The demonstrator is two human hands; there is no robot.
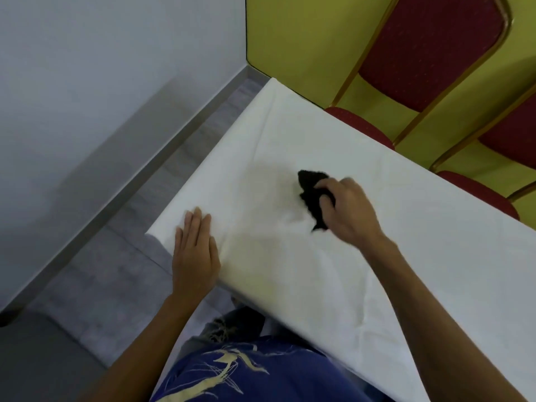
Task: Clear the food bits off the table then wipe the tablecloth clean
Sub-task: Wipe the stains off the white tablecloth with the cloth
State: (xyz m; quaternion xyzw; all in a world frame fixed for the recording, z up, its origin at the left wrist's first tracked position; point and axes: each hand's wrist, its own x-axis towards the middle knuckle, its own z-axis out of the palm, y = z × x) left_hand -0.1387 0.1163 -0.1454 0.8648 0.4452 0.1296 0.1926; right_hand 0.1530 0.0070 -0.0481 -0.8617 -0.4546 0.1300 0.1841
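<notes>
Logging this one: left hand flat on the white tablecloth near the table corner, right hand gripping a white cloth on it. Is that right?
Not quite. The cloth that the right hand grips is black, not white, as the head view shows. The left hand does lie flat on the white tablecloth near the corner.

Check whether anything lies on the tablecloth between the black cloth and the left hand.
Nothing visible: only bare white tablecloth separates the black fuzzy cloth in the right hand from the left hand, flat near the corner.

You have in view: red gold-framed chair (429,47); second red chair (513,143) beside it; yellow-green wall (304,39); pale grey wall (101,68); grey floor (95,285).
</notes>
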